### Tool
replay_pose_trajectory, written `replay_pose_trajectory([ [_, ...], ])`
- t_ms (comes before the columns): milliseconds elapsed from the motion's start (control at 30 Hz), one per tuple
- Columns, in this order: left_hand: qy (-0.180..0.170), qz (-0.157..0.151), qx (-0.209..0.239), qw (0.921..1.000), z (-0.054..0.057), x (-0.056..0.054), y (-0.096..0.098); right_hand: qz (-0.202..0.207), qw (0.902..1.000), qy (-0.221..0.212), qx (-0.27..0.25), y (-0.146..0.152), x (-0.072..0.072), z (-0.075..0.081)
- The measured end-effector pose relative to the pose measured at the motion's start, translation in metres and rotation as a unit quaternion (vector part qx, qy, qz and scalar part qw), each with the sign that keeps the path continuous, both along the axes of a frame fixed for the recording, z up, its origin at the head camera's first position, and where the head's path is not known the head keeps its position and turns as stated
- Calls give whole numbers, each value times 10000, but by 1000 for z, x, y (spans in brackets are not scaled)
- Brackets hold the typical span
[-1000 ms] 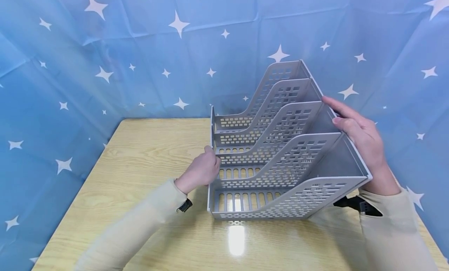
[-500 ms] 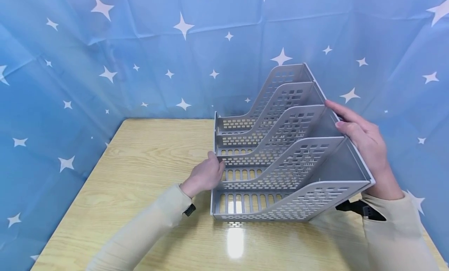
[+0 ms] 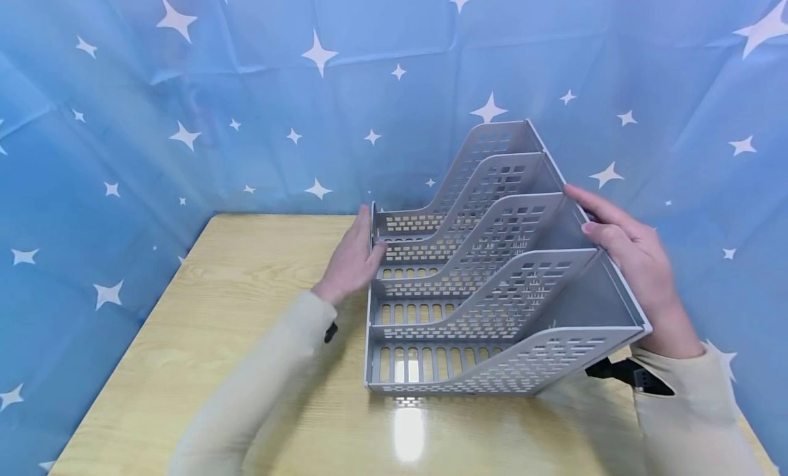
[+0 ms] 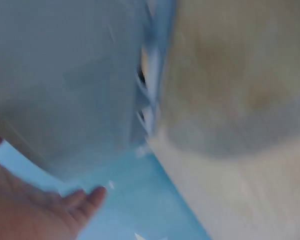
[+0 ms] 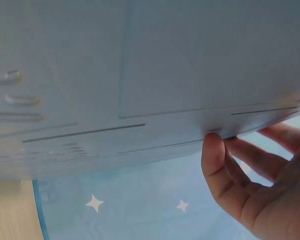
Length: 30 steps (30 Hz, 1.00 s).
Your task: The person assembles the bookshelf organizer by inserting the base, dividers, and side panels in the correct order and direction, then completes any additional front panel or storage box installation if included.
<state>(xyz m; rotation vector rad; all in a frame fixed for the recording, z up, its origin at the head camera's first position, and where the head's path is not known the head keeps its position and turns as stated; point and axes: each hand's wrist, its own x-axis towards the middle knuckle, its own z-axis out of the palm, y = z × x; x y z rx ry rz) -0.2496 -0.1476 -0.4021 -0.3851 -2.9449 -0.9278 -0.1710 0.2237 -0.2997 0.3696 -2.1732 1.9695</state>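
A grey plastic file organizer (image 3: 492, 305) with several slanted, perforated dividers stands on the wooden table in the head view. My left hand (image 3: 352, 260) lies along its low left end, fingers straight and thumb at the rim. The left wrist view is blurred; there the left hand (image 4: 40, 215) shows extended fingertips beside the organizer's grey panel (image 4: 70, 90). At the tall right end, my right hand (image 3: 640, 271) holds the back edge between thumb and fingers. In the right wrist view, the thumb (image 5: 213, 155) presses against the panel, while some fingertips are hidden by the edge.
The light wooden table (image 3: 246, 278) stretches left and in front of the organizer. A blue star-patterned curtain (image 3: 258, 93) hangs right behind and at both sides. Each wrist carries a black strap (image 3: 628, 373).
My left hand has released its curled grip on the low end and slid farther back along it, with its fingers straightening. The right hand keeps its hold; the organizer stays in place.
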Motion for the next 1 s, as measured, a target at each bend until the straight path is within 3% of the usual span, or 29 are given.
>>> replay_pose_trajectory([
  [100, 140, -178, -530, 9983, -2, -17, -2, 18, 9999, 91, 138, -1, 1, -2],
  [233, -93, -221, -875, 9959, -5, -24, 0, -107, 9991, 206, 368, -2, 2, -3],
  [433, -341, -79, -1229, 9918, -14, -22, -1, -99, 9988, 164, 444, -1, 6, -4],
  [633, -172, 119, -1530, 9880, -18, -17, -1, -299, 9943, 340, 963, -2, 8, -2],
  [700, -137, 203, -1501, 9884, -18, -16, 0, -303, 9939, 347, 998, -2, 8, -2],
  [800, -111, 310, -1385, 9898, -20, -17, 0, -51, 9986, 183, 500, -1, 6, -3],
  [900, -47, 330, -960, 9948, -24, -21, 0, 43, 10000, 33, 45, 0, 3, -3],
  [1000, 25, 205, -524, 9984, -29, -26, 0, -204, 9984, -11, 534, 3, -3, -1],
])
